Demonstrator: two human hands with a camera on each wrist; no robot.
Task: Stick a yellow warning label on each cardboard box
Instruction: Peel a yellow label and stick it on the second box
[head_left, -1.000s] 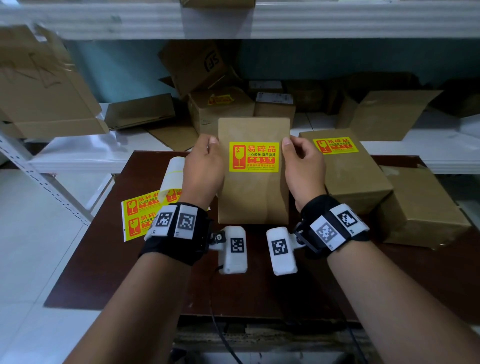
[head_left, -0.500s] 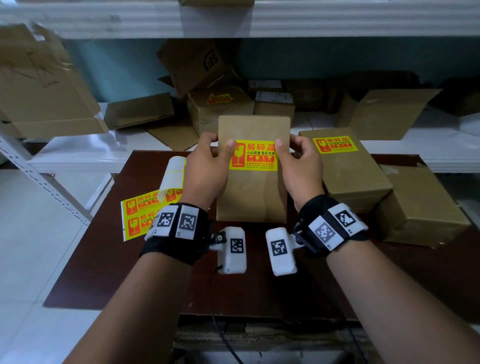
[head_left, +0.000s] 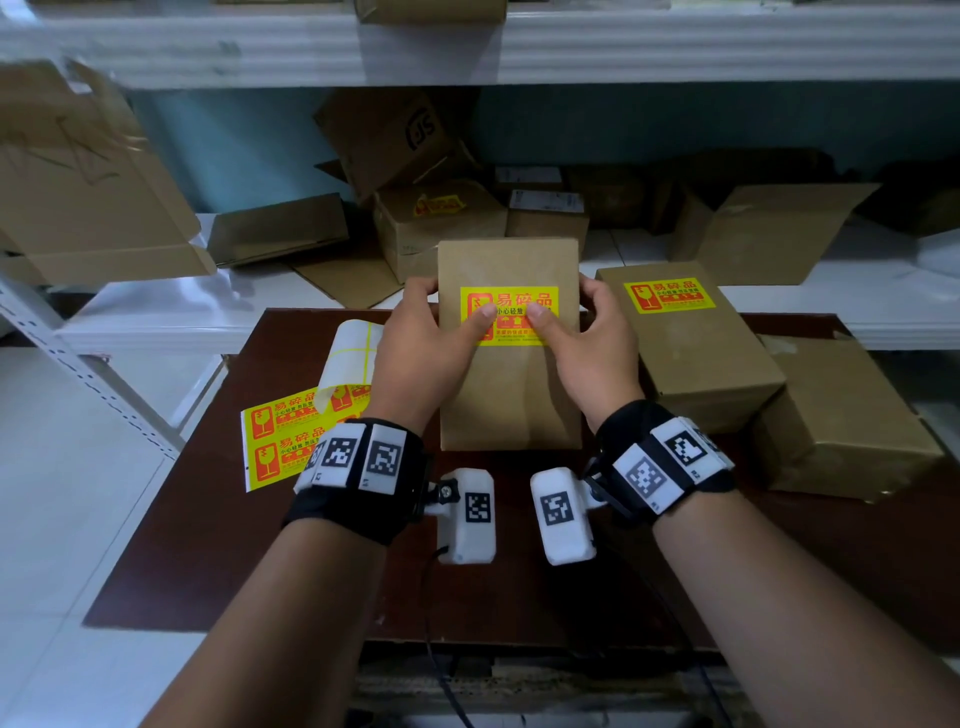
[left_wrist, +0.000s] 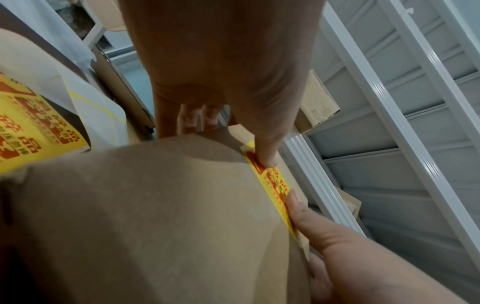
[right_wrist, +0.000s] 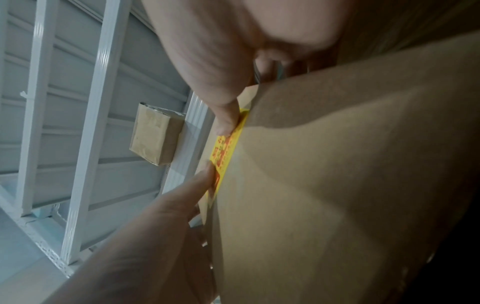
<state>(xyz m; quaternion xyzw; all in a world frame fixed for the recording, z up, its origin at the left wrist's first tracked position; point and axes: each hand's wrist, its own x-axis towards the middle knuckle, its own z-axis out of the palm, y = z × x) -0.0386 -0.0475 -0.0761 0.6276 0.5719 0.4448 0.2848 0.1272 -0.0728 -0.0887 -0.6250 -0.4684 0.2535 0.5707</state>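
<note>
Nearest the camera, two forearms reach forward over a dark brown table (head_left: 218, 545), each wearing a black wrist strap with white coded markers and a white camera block.

The left hand (head_left: 422, 347) grips the left edge of a cardboard box (head_left: 509, 395). Its fingers wrap behind the far left side of the box, and its thumb lies flat on the left half of the yellow label (head_left: 511, 315). The right hand (head_left: 593, 347) mirrors this: fingers curl round the right edge, thumb presses on the right half of the label. The two thumb tips sit close together near the label's centre, apart from each other. Both wrist views confirm thumb contact with the label surface.

The held box is tilted, its top face toward the camera. Whether its near edge touches the table cannot be told. The label lies in the upper half of that face, with red print.

To the left of the box, a strip of labels (head_left: 280, 436) lies on the table, curling up into a white roll (head_left: 353, 353).

To the right, a second box (head_left: 696, 353) on the table carries its own yellow label. Beside it, further right, stands a third box (head_left: 841, 421) with no label visible.

Beyond the table, a white shelf (head_left: 156, 317) holds several more boxes, some open or flattened.
</note>
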